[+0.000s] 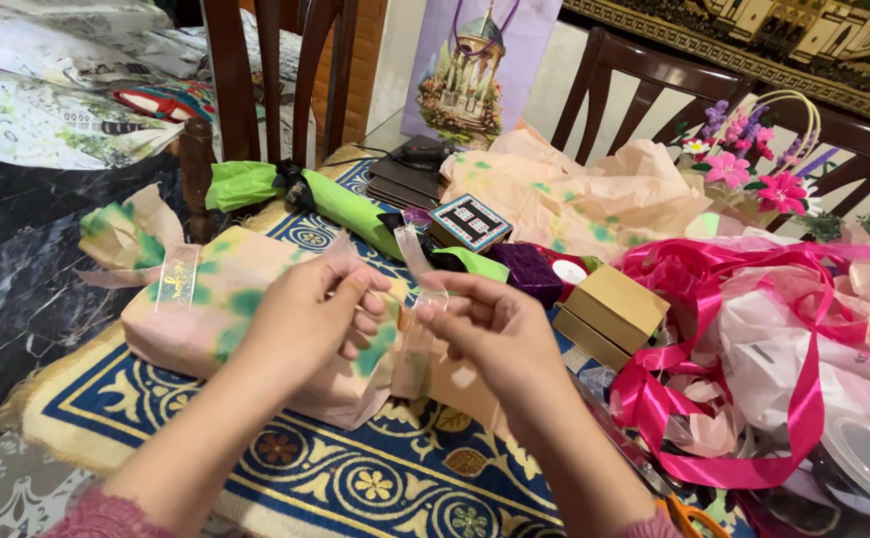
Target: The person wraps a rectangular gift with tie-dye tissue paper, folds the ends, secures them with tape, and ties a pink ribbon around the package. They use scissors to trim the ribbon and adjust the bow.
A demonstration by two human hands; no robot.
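Note:
A parcel wrapped in peach tissue paper with green blotches (218, 309) lies on a blue patterned mat (375, 478). My left hand (310, 314) rests on the parcel's right end and pinches the paper there. My right hand (490, 324) is beside it, fingers pinched on a strip of clear tape (417, 261) that rises between both hands. Another clear tape strip (177, 275) is stuck on the parcel's left top. The parcel's right end is partly hidden behind my hands.
A small tan cardboard box (609, 311), a purple glittery box (524, 269), pink ribbon (753, 329), crumpled tissue paper (574, 189), a green folded umbrella (340, 204), orange-handled scissors (689, 513), a flower basket (753, 169) and dark wooden chairs (255, 90) surround the mat.

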